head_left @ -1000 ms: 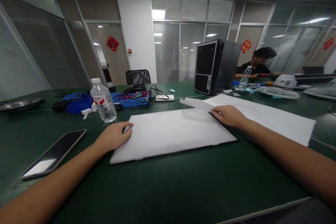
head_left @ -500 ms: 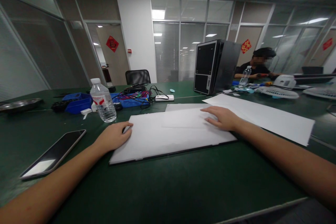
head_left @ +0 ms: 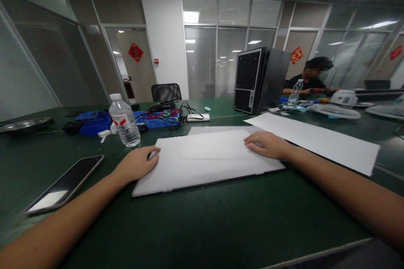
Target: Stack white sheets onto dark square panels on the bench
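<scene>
White panel [head_left: 189, 174] sits near the desk's [head_left: 205, 222] front edge; left hand [head_left: 135, 164] touches its left edge, finger and thumb slightly parted, can't tell if pinching; right hand [head_left: 267, 144] rests loosely uncurled on the thin sheet [head_left: 217, 145].

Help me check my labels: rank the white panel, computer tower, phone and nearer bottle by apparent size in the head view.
1. White panel
2. Computer tower
3. Phone and nearer bottle: too alike to rank
</scene>
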{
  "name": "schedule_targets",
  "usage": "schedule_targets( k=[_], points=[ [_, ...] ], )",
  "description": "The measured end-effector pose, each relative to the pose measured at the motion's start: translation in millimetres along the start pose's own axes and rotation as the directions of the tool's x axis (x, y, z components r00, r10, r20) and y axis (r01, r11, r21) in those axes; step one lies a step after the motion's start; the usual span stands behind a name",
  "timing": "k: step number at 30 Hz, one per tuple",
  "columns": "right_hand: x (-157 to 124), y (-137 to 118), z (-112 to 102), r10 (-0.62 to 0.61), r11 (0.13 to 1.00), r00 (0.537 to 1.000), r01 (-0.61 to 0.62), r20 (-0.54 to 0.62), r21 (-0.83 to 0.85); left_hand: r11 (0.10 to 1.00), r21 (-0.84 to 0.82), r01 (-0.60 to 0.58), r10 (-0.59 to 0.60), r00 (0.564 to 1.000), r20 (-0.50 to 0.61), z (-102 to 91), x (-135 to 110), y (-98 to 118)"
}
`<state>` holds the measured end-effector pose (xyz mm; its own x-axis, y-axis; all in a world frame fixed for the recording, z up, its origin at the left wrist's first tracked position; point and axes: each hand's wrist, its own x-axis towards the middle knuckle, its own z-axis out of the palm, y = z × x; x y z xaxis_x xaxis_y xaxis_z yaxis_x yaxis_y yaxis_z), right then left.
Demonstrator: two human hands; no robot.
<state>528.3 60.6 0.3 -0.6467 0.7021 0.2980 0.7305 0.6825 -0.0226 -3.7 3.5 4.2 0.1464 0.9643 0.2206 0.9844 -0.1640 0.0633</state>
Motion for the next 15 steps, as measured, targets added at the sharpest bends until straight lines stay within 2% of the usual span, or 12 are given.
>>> schedule_targets(
  k=[4,8,11,15],
  points=[
    [2,-11,3,-0.058,0.998,0.998,0.058,0.007,0.022,1.000,0.014,0.002,-0.002,1.000,0.000,-0.3,0,1],
    [1,-10,3,-0.070,0.997,0.998,0.070,-0.001,0.024,1.000,0.025,0.001,-0.001,1.000,0.003,0.1,0,0],
    [-2,1,2,-0.019,1.000,1.000,0.018,-0.024,-0.015,1.000,0.026,-0.001,0.001,1.000,0.014,-0.5,0,0],
    [-6,22,0,0.112,0.988,0.992,-0.118,-0.063,-0.103,1.000,0.028,0.006,-0.007,1.000,0.023,-2.2,0,1]
  ],
)
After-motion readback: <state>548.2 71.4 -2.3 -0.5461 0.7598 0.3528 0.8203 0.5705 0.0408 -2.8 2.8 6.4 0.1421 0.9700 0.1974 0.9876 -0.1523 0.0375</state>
